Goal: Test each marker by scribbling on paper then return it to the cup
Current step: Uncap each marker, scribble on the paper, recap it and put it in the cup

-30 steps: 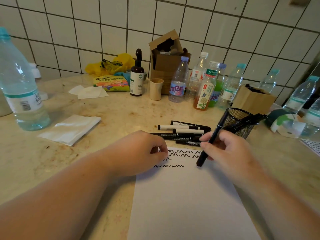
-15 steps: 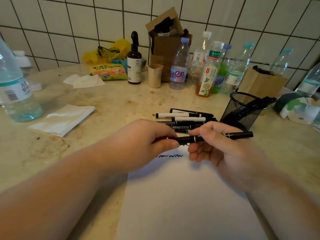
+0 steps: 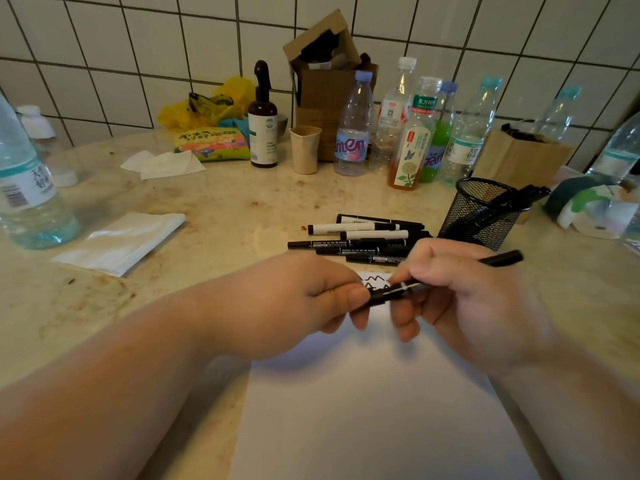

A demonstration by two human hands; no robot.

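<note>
Paper [image 3: 374, 410] lies low in the middle of the frame, with my scribbles at its far edge. A second ago my right hand [image 3: 474, 299] was drawing with the marker [image 3: 398, 291]; now the marker lies sideways just above the paper, and my left hand [image 3: 311, 299] pinches its left end while my right hand grips its middle. I think I am putting the cap back on, so this one is tested. Beyond my hands lie more markers [image 3: 363, 237], and the mesh cup [image 3: 485, 213] waits at right, near the marker's far end.
</note>
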